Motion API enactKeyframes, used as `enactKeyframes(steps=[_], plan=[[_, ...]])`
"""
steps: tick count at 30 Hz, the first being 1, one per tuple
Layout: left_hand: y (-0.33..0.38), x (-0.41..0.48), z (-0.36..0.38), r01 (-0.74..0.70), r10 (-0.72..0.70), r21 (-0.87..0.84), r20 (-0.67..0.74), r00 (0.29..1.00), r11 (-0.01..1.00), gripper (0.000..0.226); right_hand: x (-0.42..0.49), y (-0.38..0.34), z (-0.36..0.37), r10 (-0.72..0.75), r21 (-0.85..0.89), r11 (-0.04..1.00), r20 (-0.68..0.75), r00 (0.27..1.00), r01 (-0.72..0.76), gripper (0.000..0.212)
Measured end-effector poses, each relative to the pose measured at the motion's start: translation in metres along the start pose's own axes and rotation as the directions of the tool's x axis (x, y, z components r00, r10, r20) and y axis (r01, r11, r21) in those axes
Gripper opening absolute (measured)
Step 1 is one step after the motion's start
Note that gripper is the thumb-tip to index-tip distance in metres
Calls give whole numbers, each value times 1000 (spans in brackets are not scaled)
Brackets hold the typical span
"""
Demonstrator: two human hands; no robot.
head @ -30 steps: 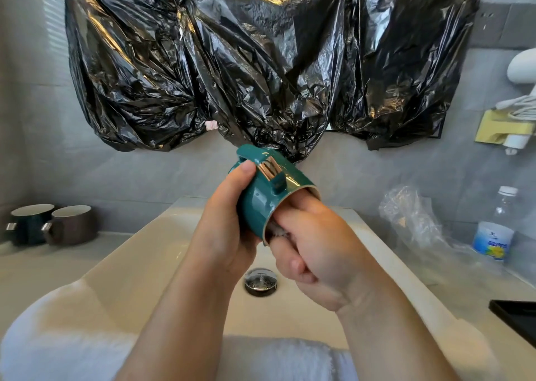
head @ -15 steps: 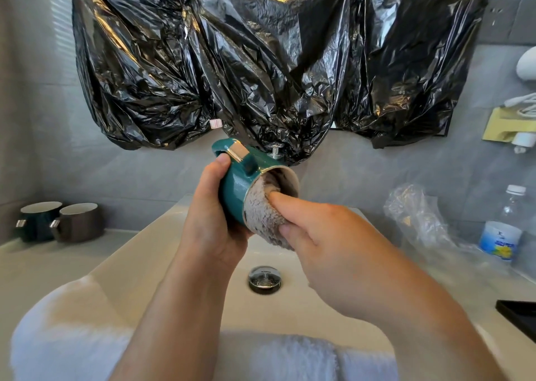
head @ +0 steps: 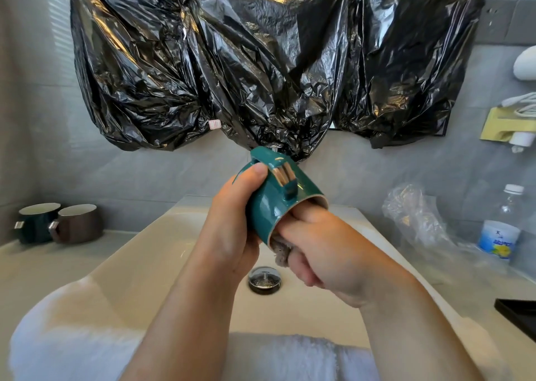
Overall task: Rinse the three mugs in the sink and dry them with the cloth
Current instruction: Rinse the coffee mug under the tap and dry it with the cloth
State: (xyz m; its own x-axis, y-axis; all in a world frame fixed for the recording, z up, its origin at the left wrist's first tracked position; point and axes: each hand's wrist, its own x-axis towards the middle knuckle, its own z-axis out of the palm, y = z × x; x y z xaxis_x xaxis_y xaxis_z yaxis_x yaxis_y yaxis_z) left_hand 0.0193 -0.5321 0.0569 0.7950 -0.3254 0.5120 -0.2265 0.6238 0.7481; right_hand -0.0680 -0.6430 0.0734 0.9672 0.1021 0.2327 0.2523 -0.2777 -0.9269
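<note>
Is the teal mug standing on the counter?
No, the left hand holds the teal mug above the sink; the right hand presses the cloth into it.

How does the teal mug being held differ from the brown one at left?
The teal mug is tipped sideways, gripped by the left hand over the sink; the brown mug stands upright on the counter, untouched. The right hand pushes the cloth into the teal mug; the brown mug's mouth is uncovered. Both handles carry a metallic band.
</note>
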Motion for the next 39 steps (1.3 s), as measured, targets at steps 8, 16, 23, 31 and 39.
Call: enactKeyframes(steps=[8,16,23,31,39], plan=[[7,-3,5,-63,109,242,-179,978,968,35,6,0,2,-24,-30,999,-164,986,19,33],[5,-6,7,88,-59,176,-165,985,980,43,11,14,-1,-57,-689,713,-237,970,-127,17],[1,-6,4,105,-74,145,-203,976,984,49,14,15,-1,41,27,999,-146,988,-37,23],[6,-3,-4,133,-130,11,-148,980,991,34,15,14,2,-61,161,985,-59,996,70,33],[6,-5,4,136,-109,122,-206,972,983,60,19,24,-3,-80,-322,946,-156,984,25,19]])
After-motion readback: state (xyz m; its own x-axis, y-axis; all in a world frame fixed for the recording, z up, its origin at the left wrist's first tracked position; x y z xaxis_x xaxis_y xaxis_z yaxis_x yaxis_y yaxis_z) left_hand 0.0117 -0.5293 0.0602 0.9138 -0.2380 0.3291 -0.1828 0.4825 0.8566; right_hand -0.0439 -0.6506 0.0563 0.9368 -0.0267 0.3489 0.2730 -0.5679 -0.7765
